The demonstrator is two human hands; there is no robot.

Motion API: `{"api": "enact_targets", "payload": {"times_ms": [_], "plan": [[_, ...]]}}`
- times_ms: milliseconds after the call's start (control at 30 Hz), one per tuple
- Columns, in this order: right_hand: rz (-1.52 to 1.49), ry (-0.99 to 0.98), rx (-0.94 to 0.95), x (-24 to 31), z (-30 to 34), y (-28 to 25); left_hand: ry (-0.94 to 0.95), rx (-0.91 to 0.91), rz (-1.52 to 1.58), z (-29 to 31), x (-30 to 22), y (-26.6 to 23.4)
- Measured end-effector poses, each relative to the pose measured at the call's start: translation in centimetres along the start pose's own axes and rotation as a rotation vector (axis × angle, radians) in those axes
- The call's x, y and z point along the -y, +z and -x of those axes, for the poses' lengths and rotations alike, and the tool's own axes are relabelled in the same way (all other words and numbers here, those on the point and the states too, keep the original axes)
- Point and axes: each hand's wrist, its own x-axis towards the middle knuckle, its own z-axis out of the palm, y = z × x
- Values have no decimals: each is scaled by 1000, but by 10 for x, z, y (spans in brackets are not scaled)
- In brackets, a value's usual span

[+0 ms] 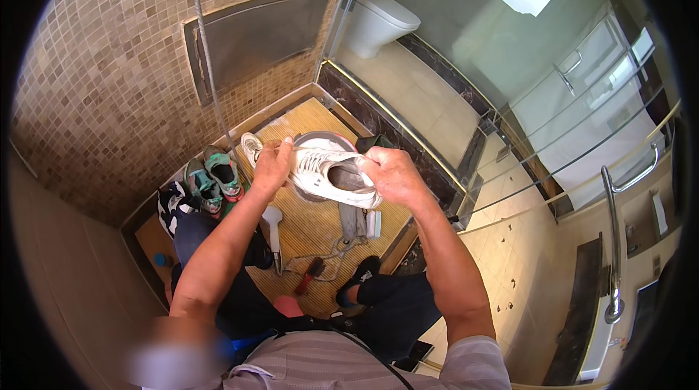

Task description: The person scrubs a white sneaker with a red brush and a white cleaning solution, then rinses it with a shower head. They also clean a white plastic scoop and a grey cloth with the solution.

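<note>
A white lace-up sneaker (pixel 319 182) is held up in front of me, its opening facing up and its toe to the left. My left hand (pixel 273 166) grips it at the toe, thumb on top. The heel end is gripped by my right hand (pixel 393 175), with fingers at the collar. Behind and below the sneaker sits a round basin (pixel 325 139), partly hidden by it. Another white shoe (pixel 251 148) rests just beyond my left hand. A white shower head (pixel 273 222) lies on the slatted mat (pixel 306 233) below.
Several colourful shoes (pixel 211 180) stand at the left by the tiled wall. Between my feet are a red-and-black brush (pixel 310 275), a grey cloth (pixel 351 221), a pale scrub brush (pixel 373 224) and a tangled hose. A dark raised stone edge (pixel 393 131) and glass panel border the right side.
</note>
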Motion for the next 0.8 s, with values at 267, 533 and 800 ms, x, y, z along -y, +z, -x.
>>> {"api": "enact_targets", "payload": {"times_ms": [267, 533, 800], "plan": [[287, -56, -18, -15, -2, 19, 376, 463, -234, 49, -45, 34], [456, -59, 73, -17, 1, 40, 532, 390, -578, 55, -33, 31], [-174, 168, 124, -74, -26, 58, 449, 356, -672, 44, -18, 27]]}}
